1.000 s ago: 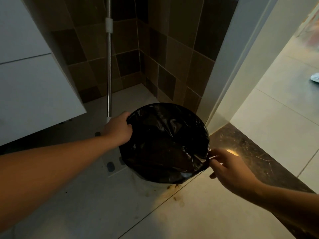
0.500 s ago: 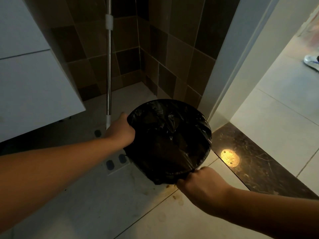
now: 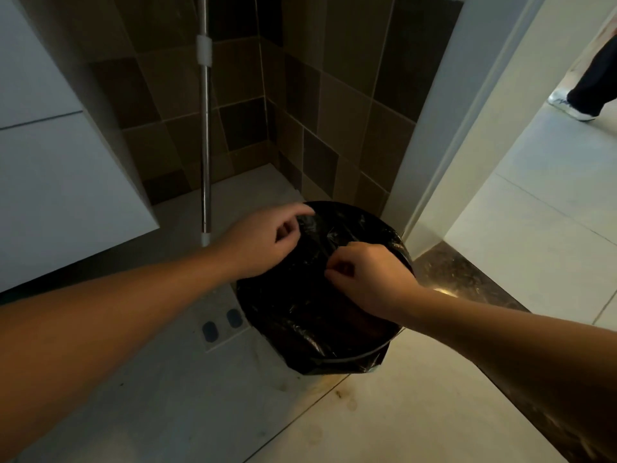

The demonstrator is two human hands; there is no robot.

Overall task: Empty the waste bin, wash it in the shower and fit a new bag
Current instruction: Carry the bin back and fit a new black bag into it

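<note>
A round waste bin (image 3: 375,356) stands on the tiled floor near the corner, lined with a shiny black bag (image 3: 300,325) whose edge is folded over the rim. My left hand (image 3: 263,240) is at the bin's far left rim, its fingers curled and pinching the bag there. Over the middle of the opening, my right hand (image 3: 365,279) pinches a fold of the bag between thumb and fingers. The bin's inside is dark and I cannot make out what is in it.
A metal mop handle (image 3: 206,145) leans upright in the tiled corner behind the bin. A white cabinet (image 3: 60,182) hangs at the left. A floor drain (image 3: 222,324) lies left of the bin. A dark stone threshold (image 3: 467,279) leads to a doorway, where another person's leg and shoe (image 3: 577,105) show.
My right hand moved from the bin's near rim up over the opening and now pinches the bag there. My left hand shifted along the far rim. A person's leg came into the doorway.
</note>
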